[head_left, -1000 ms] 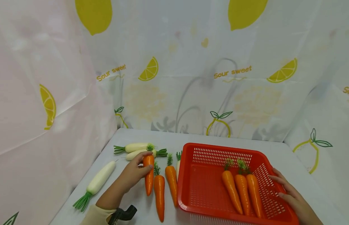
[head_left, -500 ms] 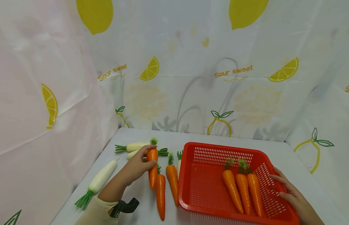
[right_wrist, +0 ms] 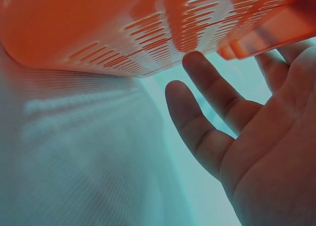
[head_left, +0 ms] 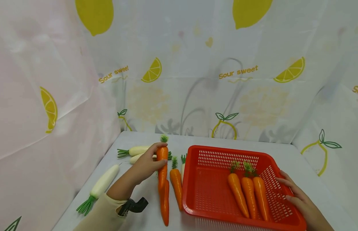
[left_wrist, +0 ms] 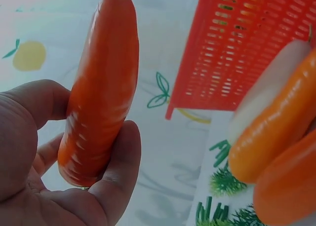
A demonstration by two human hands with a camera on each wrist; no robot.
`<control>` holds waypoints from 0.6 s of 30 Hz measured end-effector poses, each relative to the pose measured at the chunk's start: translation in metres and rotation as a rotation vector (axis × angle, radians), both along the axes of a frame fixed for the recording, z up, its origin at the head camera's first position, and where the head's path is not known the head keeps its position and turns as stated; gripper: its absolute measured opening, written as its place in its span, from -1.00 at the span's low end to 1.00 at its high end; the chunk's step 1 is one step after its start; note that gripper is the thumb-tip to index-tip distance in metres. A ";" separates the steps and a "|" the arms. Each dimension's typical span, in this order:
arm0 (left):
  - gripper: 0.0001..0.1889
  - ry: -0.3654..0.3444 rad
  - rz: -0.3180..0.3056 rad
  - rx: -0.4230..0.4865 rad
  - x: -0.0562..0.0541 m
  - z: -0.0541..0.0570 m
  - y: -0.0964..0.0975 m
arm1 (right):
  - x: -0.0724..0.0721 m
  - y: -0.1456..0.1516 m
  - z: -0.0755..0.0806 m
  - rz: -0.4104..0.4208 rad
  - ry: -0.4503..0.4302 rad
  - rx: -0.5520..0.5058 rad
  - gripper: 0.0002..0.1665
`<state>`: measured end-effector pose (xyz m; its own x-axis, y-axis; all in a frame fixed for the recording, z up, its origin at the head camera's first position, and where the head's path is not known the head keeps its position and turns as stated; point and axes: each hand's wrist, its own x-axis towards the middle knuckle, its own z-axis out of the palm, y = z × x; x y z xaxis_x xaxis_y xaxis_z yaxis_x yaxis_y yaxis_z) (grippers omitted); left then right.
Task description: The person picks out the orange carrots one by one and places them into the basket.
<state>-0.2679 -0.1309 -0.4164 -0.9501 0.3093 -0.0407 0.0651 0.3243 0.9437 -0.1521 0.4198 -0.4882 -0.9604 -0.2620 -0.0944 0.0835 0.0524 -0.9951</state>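
Observation:
My left hand holds a carrot upright, thumb and fingers around its thick upper part, leafy top up. In the left wrist view the carrot stands between thumb and fingers. Partly behind it in the head view is another carrot, on the table; one more carrot lies to its right. A red perforated basket contains several carrots, including a carrot nearest its middle. My right hand grips the basket's right rim; in the right wrist view, two fingers extend beneath the wall.
White radishes lie on the table: one radish at left, a radish and another radish at the back. Another white radish sits against the basket's left side. A lemon-print cloth encloses the table.
My left hand has lifted the carrot up and moved it right, passing in front of the carrot beside it. My right hand stays at the basket's rim.

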 end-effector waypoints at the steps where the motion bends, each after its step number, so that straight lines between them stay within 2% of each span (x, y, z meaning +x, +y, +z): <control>1: -0.39 0.002 -0.008 -0.002 0.000 0.002 0.002 | 0.000 0.000 0.000 0.005 0.003 -0.003 -0.35; 9: -0.40 0.017 -0.085 0.018 -0.001 0.014 0.018 | 0.001 -0.002 0.001 -0.022 -0.037 -0.001 -0.33; 18: -0.41 0.008 -0.137 0.001 -0.003 0.023 0.041 | 0.001 -0.002 0.003 0.010 0.010 0.012 -0.33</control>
<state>-0.2710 -0.0902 -0.3930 -0.8994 0.4360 -0.0330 0.1161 0.3109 0.9433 -0.1511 0.4182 -0.4854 -0.9587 -0.2705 -0.0884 0.0732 0.0655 -0.9952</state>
